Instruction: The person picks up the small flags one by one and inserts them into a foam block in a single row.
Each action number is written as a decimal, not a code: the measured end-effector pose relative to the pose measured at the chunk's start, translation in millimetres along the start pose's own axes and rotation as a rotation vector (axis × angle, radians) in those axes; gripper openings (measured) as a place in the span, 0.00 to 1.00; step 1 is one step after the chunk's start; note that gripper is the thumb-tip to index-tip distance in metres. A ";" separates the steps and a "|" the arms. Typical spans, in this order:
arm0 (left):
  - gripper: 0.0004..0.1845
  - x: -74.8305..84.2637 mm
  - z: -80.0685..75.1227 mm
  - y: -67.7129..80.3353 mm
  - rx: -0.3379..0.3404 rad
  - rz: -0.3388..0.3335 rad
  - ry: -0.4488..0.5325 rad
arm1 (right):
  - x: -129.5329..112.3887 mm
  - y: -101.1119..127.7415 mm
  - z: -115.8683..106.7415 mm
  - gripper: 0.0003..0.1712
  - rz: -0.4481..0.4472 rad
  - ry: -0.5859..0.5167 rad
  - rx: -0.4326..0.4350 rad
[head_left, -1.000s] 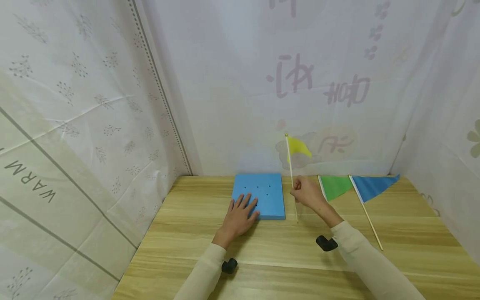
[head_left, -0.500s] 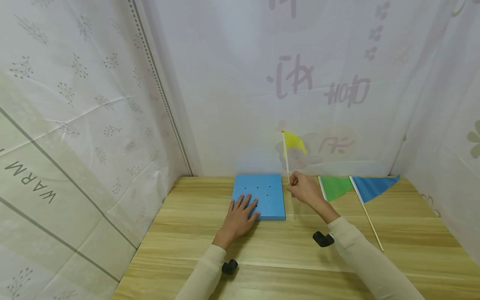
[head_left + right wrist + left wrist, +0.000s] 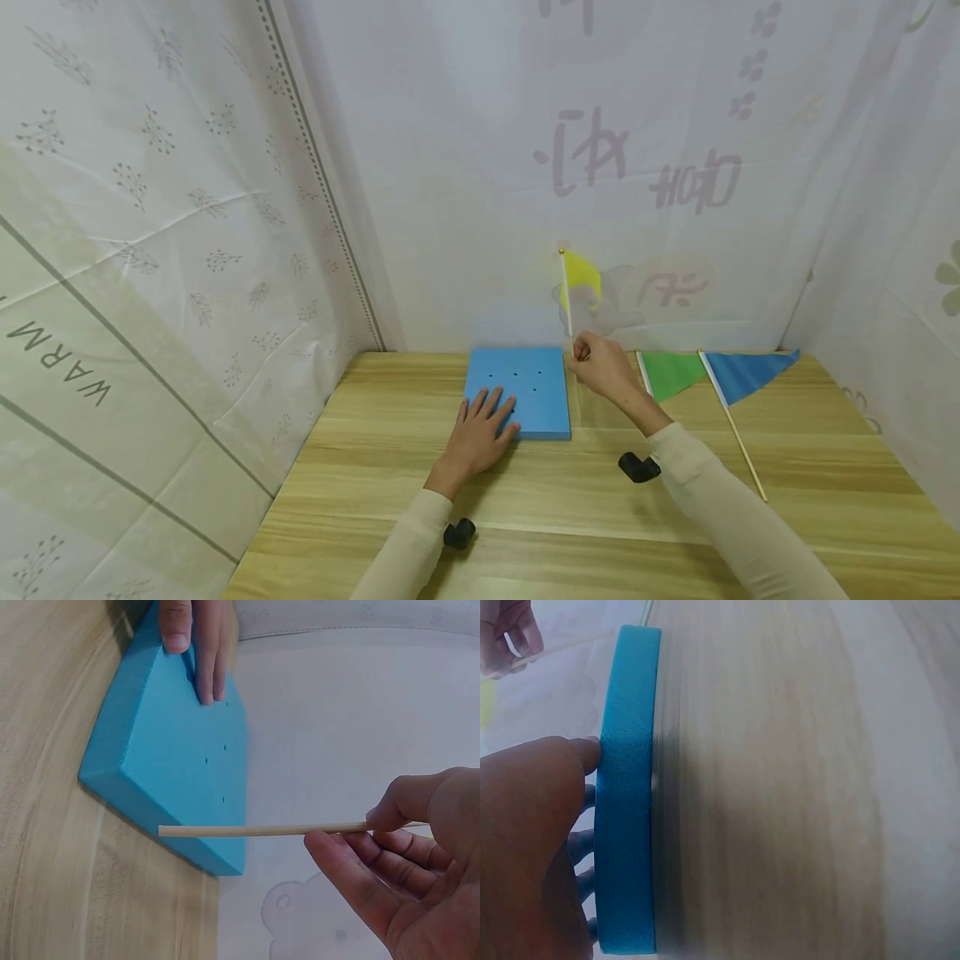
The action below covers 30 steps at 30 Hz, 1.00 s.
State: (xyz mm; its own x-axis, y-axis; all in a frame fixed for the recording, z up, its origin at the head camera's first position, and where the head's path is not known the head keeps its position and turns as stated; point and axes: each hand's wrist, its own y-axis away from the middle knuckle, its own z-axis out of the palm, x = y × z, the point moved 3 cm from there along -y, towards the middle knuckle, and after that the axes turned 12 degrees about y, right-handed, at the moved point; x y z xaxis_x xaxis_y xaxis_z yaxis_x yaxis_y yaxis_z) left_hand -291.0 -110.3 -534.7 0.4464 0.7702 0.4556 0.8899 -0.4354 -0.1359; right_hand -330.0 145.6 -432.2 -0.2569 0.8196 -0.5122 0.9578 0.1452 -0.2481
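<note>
My left hand (image 3: 474, 437) rests spread on the lower left of a blue foam block (image 3: 542, 408) dotted with small dark holes. Its fingers are straight and press on the top face. Just right of the block, my right hand (image 3: 602, 367) pinches the thin wooden stick of a yellow flag (image 3: 581, 279) between thumb and fingers. The flag stands nearly upright, its cloth hanging at the top. In the right wrist view the stick's bare lower end (image 3: 217, 831) sticks out beyond the fingers, held apart from my left hand.
A green flag (image 3: 673, 375) and a blue flag (image 3: 750, 375) lie on the wooden table (image 3: 585, 542) to the right. The right forearm hides part of the green flag's stick. A printed curtain (image 3: 450, 208) hangs behind the table's back edge.
My right hand has moved up and slightly left, taking the yellow flag higher and closer to the blue block. The left hand stays where it was on the block.
</note>
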 end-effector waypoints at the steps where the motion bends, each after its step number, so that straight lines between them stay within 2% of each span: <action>1: 0.32 -0.9 1.0 0.0 0.004 0.003 -0.003 | -0.8 -0.7 0.0 0.06 -0.003 -0.003 0.004; 7: 0.33 -3.7 2.9 0.4 0.019 0.021 0.004 | -6.5 -6.3 1.4 0.04 -0.010 -0.018 0.023; 17: 0.33 -4.7 3.8 -1.1 -0.006 -0.009 0.003 | -20.3 -18.1 6.1 0.03 0.007 -0.049 0.022; 30: 0.32 -3.6 2.8 -0.9 -0.007 -0.012 0.005 | -39.9 -33.1 13.8 0.02 -0.046 -0.056 0.045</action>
State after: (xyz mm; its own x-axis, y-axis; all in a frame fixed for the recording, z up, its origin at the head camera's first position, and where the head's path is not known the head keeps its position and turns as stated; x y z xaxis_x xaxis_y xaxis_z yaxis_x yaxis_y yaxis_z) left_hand -293.1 -111.3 -538.6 0.4353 0.7729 0.4617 0.8945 -0.4295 -0.1243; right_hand -353.3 100.4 -414.9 -0.3086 0.7799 -0.5445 0.9383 0.1558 -0.3087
